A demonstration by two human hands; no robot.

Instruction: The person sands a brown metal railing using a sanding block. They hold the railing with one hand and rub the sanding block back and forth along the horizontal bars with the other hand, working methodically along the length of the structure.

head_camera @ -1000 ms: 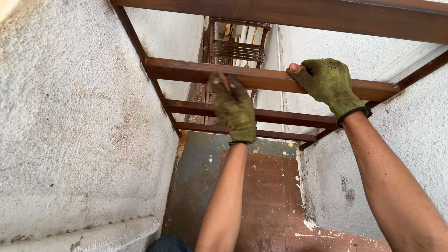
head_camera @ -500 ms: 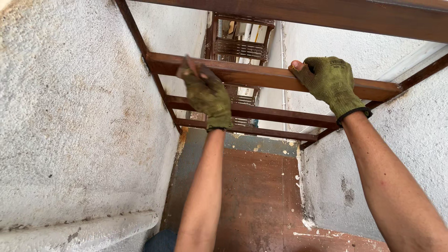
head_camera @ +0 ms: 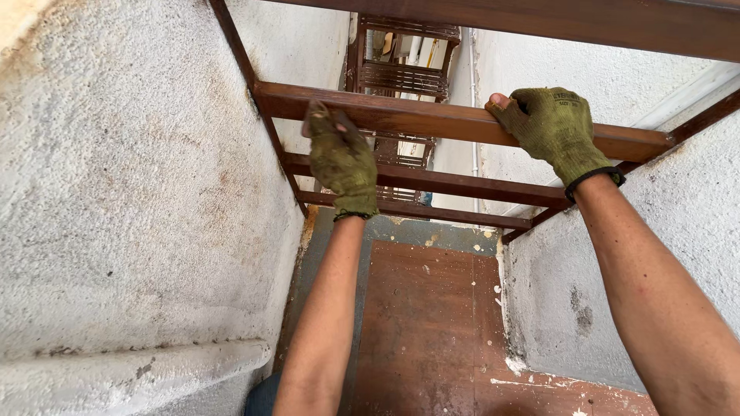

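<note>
My right hand (head_camera: 556, 131), in a worn green glove, grips a long brown metal bar (head_camera: 439, 119) that spans the gap between two rough white walls. My left hand (head_camera: 341, 158), gloved the same way, is pressed against the front face of the same bar further left, with its fingers curled and a bare thumb tip on the metal. I only see the back of this hand, so whether it holds something small is hidden. Both forearms reach up from the bottom of the view.
Two more brown bars (head_camera: 455, 183) run parallel behind the gripped one, and another bar (head_camera: 586, 23) crosses the top. A side rail (head_camera: 254, 92) follows the left plastered wall (head_camera: 131, 200). A right wall (head_camera: 617, 308) closes a narrow shaft over a brown stained floor (head_camera: 432, 331). Barred frames (head_camera: 405, 77) sit farther off.
My left hand has slid left along the bar and a little higher, then stayed there. My right hand has kept its grip in the same place.
</note>
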